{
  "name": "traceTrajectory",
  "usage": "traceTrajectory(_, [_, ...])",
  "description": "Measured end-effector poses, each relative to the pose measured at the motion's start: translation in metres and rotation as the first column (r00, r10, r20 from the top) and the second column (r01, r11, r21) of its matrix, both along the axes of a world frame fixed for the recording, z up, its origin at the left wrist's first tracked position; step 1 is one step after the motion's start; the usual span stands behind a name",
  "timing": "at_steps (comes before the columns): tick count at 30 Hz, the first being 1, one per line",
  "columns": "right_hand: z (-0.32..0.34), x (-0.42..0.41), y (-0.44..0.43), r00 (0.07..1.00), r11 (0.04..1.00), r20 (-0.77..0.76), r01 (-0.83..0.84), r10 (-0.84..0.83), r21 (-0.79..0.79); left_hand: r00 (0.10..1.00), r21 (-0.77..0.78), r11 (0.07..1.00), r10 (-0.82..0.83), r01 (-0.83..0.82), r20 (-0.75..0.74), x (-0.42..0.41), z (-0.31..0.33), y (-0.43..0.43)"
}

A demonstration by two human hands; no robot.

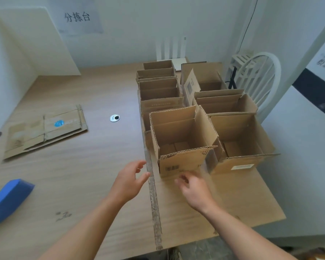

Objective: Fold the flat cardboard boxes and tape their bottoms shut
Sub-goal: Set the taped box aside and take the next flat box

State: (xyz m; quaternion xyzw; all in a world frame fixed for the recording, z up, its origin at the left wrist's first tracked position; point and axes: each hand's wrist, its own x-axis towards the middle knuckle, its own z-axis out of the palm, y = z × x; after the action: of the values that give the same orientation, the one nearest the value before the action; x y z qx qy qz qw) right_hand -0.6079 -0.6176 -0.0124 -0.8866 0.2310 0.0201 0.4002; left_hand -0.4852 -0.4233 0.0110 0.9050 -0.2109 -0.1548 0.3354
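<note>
An upright folded cardboard box (pixel 178 139) with its top flaps open stands nearest me on a large cardboard sheet (pixel 233 199). My left hand (pixel 129 182) hovers just left of the box's front, fingers relaxed and spread, holding nothing. Blurred by motion, my right hand (pixel 194 188) sits just below the box's front face with loosely bent fingers and nothing in them. Several more folded boxes (pixel 238 139) stand in two rows behind and to the right. A stack of flat unfolded boxes (pixel 45 130) lies at the left of the table. The blue tape dispenser (pixel 6 201) rests at the near left edge.
A wooden table (pixel 94 166) carries everything. A round metal cable grommet (pixel 114 118) sits mid-table. A white chair (pixel 259 79) stands behind the boxes at the right. White walls with a paper sign (pixel 77 16) close off the back, and a white board (pixel 32 44) leans at the left.
</note>
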Motion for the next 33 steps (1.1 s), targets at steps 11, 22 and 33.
traceTrajectory(11, [0.039,0.108,0.111,0.816,0.717,-0.101,-0.553,0.570,-0.424,0.977,0.542,0.835,-0.027,-0.096,0.213,0.066,0.040,0.117])
traceTrajectory(22, [0.052,0.303,0.284,0.806,0.680,-0.162,-0.573,0.569,-0.458,0.986,0.675,0.722,0.051,-0.148,0.162,0.220,0.047,0.307])
traceTrajectory(33, [0.020,0.459,0.347,0.868,0.771,-0.336,-0.484,0.364,-0.415,0.992,0.578,0.806,0.108,-0.126,0.065,0.393,-0.007,0.384])
